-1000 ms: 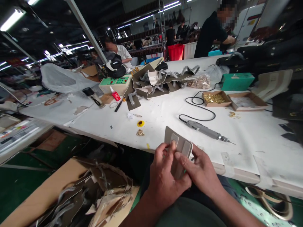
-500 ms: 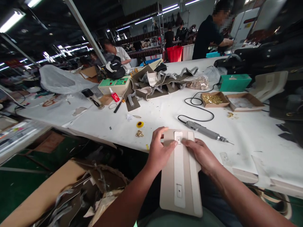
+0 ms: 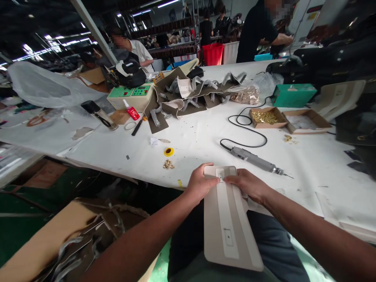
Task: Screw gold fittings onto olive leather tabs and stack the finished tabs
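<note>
Both hands grip the far end of a beige flat panel (image 3: 214, 219) with rounded corners and paler strips along it. My left hand (image 3: 201, 183) holds the left edge, its thumb lying beside a small rectangular cut-out with a dark hole. On the other side my right hand (image 3: 249, 184) is closed on the right edge, thumb pressed near the same cut-out. Fingers under the panel are hidden. The panel's near end hangs over my lap, where a second outlined rectangle with a dot shows. A grey electric screwdriver (image 3: 254, 159) lies on the table beyond my right hand.
On the white table (image 3: 194, 145) are small gold pieces (image 3: 168, 164), a yellow ring-shaped roll (image 3: 169, 152), a box of gold hardware (image 3: 266, 116), a green box (image 3: 293, 95) and stacked brown panels (image 3: 188, 107). A cardboard box (image 3: 55, 239) stands lower left. Co-workers are at the back.
The panel's far end has tipped, so its surface now looks more foreshortened, and its near end has swung slightly right. Both hands keep hold of it. The camera view has shifted a little.
</note>
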Demonstrator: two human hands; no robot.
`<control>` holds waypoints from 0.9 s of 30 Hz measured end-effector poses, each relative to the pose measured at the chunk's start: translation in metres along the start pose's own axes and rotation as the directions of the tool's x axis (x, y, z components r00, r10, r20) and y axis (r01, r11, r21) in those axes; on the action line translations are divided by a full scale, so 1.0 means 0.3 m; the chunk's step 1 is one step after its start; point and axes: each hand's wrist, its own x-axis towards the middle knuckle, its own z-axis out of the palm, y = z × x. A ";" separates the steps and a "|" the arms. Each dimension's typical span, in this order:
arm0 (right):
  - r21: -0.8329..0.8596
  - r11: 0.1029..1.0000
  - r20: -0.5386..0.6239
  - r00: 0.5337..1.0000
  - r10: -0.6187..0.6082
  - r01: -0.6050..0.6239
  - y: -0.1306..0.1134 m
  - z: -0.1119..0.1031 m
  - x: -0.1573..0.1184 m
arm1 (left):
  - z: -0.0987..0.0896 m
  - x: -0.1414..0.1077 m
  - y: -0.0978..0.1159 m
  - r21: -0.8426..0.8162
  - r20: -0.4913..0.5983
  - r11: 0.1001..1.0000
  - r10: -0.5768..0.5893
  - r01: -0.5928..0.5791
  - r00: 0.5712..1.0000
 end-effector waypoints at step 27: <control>-0.580 0.815 -0.031 0.999 -0.024 0.002 -0.077 -0.041 0.084 | 0.014 0.080 0.013 0.258 0.053 0.965 -0.061 0.045 0.997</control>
